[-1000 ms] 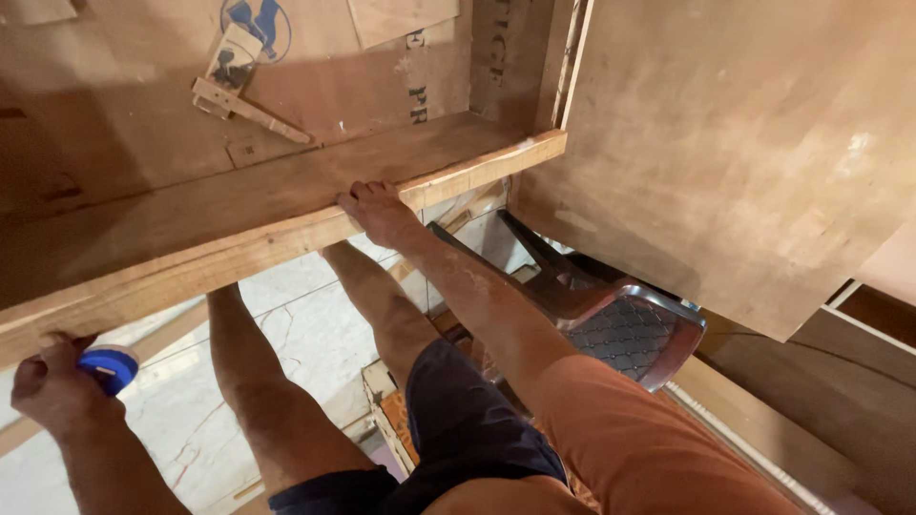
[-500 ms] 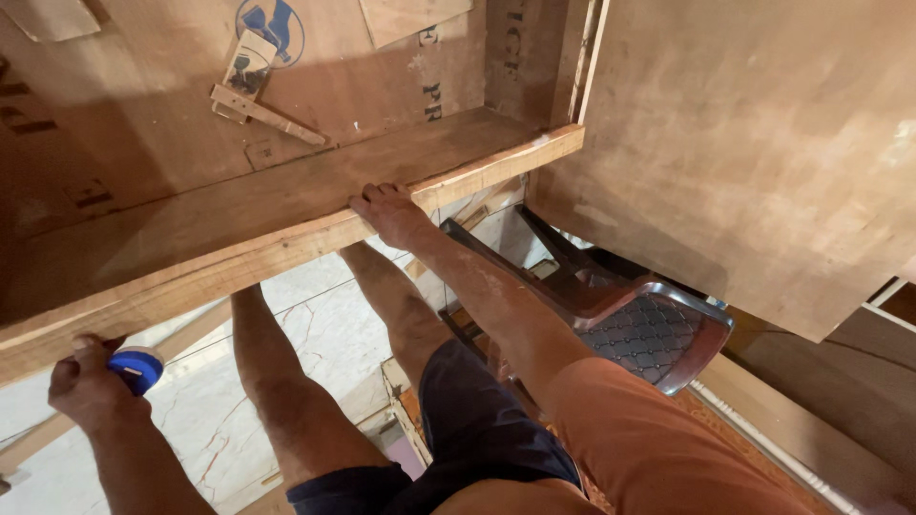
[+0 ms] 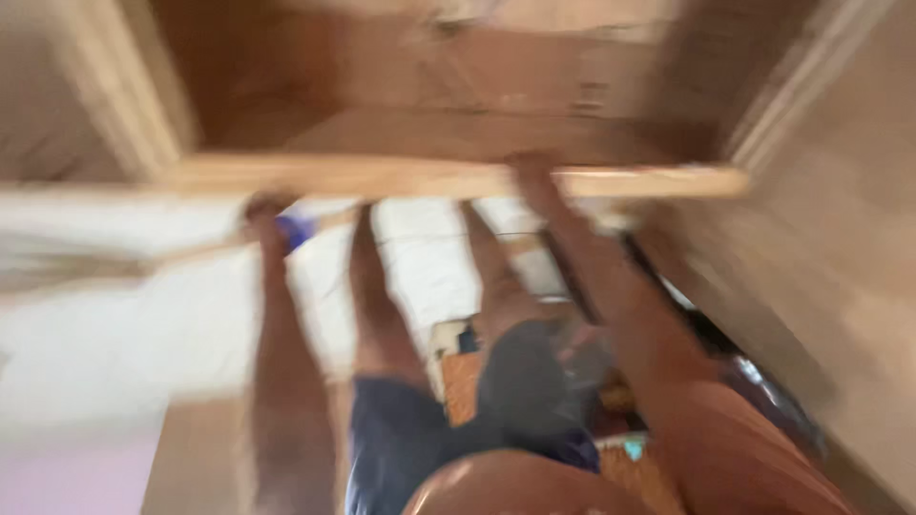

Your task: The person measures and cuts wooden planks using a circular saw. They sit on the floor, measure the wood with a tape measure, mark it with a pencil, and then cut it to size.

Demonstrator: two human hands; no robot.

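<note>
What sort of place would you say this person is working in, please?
Probably a carpentry or building site indoors, though the view is blurred. A pale wooden beam crosses the frame with the right hand on it, brown plywood panels stand at the right, and the left hand holds something blue.

- The whole view is smeared by motion blur.
- The left hand (image 3: 267,212) and its small blue object (image 3: 296,229) lack detail; the grip is unclear.
- The right hand (image 3: 530,170) fingers on the wooden board (image 3: 382,177) are indistinct.
</note>
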